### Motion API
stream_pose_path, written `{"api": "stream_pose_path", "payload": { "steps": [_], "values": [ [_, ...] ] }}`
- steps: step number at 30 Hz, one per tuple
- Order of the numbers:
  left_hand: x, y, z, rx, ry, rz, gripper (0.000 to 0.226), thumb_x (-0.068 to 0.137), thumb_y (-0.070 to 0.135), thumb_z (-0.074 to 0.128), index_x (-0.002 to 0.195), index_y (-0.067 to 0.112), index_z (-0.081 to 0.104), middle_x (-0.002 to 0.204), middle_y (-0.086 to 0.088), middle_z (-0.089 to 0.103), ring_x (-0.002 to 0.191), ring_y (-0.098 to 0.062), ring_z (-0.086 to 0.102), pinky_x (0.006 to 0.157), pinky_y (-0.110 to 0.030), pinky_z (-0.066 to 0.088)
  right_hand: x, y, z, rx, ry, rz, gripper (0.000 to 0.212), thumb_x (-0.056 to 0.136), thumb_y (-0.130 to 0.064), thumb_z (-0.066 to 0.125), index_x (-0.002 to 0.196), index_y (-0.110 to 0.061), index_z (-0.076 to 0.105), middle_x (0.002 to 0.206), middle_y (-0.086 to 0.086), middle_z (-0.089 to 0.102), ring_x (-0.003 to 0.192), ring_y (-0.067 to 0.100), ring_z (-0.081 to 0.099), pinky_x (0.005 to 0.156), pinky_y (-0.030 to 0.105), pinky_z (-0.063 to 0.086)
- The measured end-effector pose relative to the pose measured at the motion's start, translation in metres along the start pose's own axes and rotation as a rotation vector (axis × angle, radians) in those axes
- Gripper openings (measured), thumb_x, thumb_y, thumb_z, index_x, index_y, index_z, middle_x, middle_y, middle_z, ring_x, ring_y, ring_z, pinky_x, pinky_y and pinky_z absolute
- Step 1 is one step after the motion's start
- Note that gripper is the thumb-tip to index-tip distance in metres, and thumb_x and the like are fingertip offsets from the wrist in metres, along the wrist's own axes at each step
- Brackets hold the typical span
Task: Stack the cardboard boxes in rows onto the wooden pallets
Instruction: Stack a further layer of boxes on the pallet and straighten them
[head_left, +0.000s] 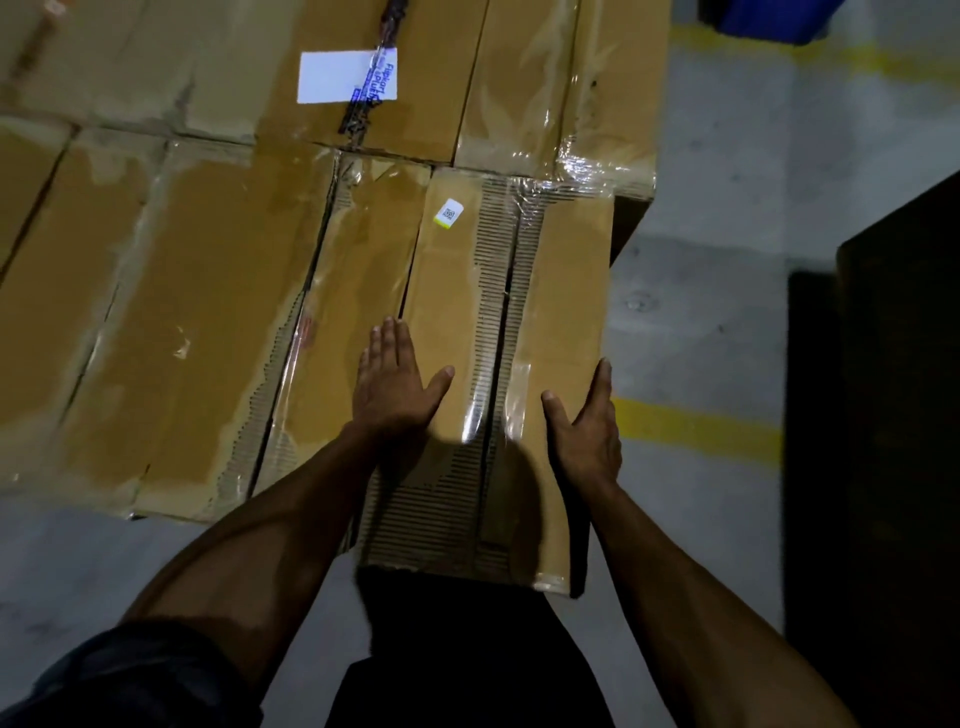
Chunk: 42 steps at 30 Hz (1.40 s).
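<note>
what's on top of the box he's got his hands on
On the box lie a small white and yellow sticker, clear tape, the flat left hand and the right hand's thumb at its right edge. Anything under the palms is hidden.

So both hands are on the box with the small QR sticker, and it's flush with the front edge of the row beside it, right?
Not flush. In the head view the box with the QR sticker sticks out toward the person past the neighbouring row. The left hand lies flat on top; the right hand is at its right edge.

Dim grey concrete floor (717, 218) with yellow painted lines (696, 434); a dark bulky object (893, 415) stands right.
</note>
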<state>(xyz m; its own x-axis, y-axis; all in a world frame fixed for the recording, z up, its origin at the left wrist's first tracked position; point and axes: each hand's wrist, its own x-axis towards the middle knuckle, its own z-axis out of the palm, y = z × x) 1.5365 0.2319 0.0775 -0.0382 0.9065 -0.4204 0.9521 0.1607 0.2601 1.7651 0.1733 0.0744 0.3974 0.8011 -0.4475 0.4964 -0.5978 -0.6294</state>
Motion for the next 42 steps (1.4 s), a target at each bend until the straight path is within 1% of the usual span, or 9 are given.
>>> {"api": "stream_pose_path", "payload": {
  "steps": [5,8,13,15,21,25,28,33,42],
  "values": [
    [-0.037,-0.011,0.002,0.005,-0.05,0.022,0.089,0.099,0.064,0.033,0.16,0.014,-0.01,0.168,-0.008,-0.014,0.155,-0.024,-0.011,0.125,-0.042,0.003,-0.03,0.011,-0.004,-0.116,-0.049,-0.03,0.076,0.1,-0.051,0.051,0.16,-0.036,0.007,0.155,0.01,0.035,0.134,0.032,0.046,0.1,0.044,0.042],
    [-0.069,-0.025,0.008,-0.004,-0.085,0.047,0.09,0.099,0.063,0.037,0.16,0.017,-0.009,0.168,-0.008,-0.013,0.155,-0.025,-0.01,0.125,-0.042,0.006,-0.064,0.026,-0.005,-0.174,-0.088,-0.027,0.074,0.1,-0.052,0.049,0.159,-0.04,0.006,0.156,0.01,0.032,0.132,0.034,0.047,0.099,0.046,0.042],
    [-0.12,-0.052,0.022,0.028,-0.131,0.087,0.091,0.098,0.062,0.041,0.161,0.016,-0.007,0.168,-0.007,-0.012,0.155,-0.025,-0.009,0.124,-0.04,0.006,-0.113,0.051,0.0,-0.288,-0.178,0.009,0.084,0.097,-0.059,0.051,0.158,-0.042,-0.003,0.162,0.012,0.017,0.13,0.039,0.049,0.099,0.049,0.046],
    [-0.134,-0.064,0.027,0.032,-0.163,0.102,0.092,0.098,0.061,0.042,0.16,0.015,-0.008,0.168,-0.007,-0.012,0.155,-0.024,-0.009,0.125,-0.039,0.006,-0.13,0.059,0.003,-0.299,-0.188,0.016,0.088,0.095,-0.062,0.053,0.159,-0.04,-0.004,0.163,0.012,0.01,0.133,0.041,0.045,0.1,0.05,0.045],
    [-0.155,-0.093,0.032,0.104,-0.223,0.182,0.097,0.097,0.063,0.045,0.16,0.013,-0.009,0.168,-0.01,-0.013,0.155,-0.027,-0.009,0.125,-0.039,0.007,-0.166,0.069,0.014,-0.34,-0.198,-0.021,0.106,0.083,-0.069,0.063,0.16,-0.034,-0.002,0.166,0.011,-0.008,0.147,0.042,0.021,0.109,0.054,0.036],
    [-0.156,-0.098,0.029,0.144,-0.232,0.231,0.107,0.091,0.068,0.052,0.16,0.014,-0.009,0.167,-0.009,-0.015,0.155,-0.027,-0.008,0.124,-0.041,0.01,-0.166,0.068,0.018,-0.396,-0.188,-0.027,0.114,0.08,-0.062,0.073,0.16,-0.031,-0.002,0.162,0.016,-0.001,0.143,0.044,0.026,0.106,0.053,0.04],
    [-0.156,-0.099,0.028,0.233,-0.21,0.255,0.113,0.088,0.062,0.063,0.16,0.014,-0.009,0.168,-0.008,-0.014,0.155,-0.028,-0.005,0.124,-0.041,0.014,-0.164,0.07,0.022,-0.418,-0.173,-0.022,0.112,0.082,-0.054,0.076,0.159,-0.032,-0.002,0.159,0.018,0.003,0.139,0.045,0.032,0.104,0.053,0.043],
    [-0.156,-0.1,0.027,0.34,-0.104,0.295,0.097,0.094,0.045,0.063,0.161,0.013,0.001,0.169,-0.009,-0.002,0.155,-0.029,0.007,0.122,-0.038,0.023,-0.159,0.069,0.024,-0.415,-0.168,-0.007,0.108,0.083,-0.05,0.076,0.158,-0.032,0.001,0.157,0.018,0.009,0.133,0.046,0.037,0.101,0.052,0.044],
    [-0.155,-0.103,0.027,0.388,-0.075,0.322,0.095,0.093,0.044,0.065,0.16,0.012,0.007,0.169,-0.008,0.005,0.151,-0.03,0.016,0.118,-0.039,0.032,-0.164,0.069,0.026,-0.403,-0.148,-0.009,0.101,0.084,-0.049,0.075,0.156,-0.032,0.005,0.15,0.017,0.019,0.128,0.044,0.042,0.099,0.051,0.045]
  ]
}}
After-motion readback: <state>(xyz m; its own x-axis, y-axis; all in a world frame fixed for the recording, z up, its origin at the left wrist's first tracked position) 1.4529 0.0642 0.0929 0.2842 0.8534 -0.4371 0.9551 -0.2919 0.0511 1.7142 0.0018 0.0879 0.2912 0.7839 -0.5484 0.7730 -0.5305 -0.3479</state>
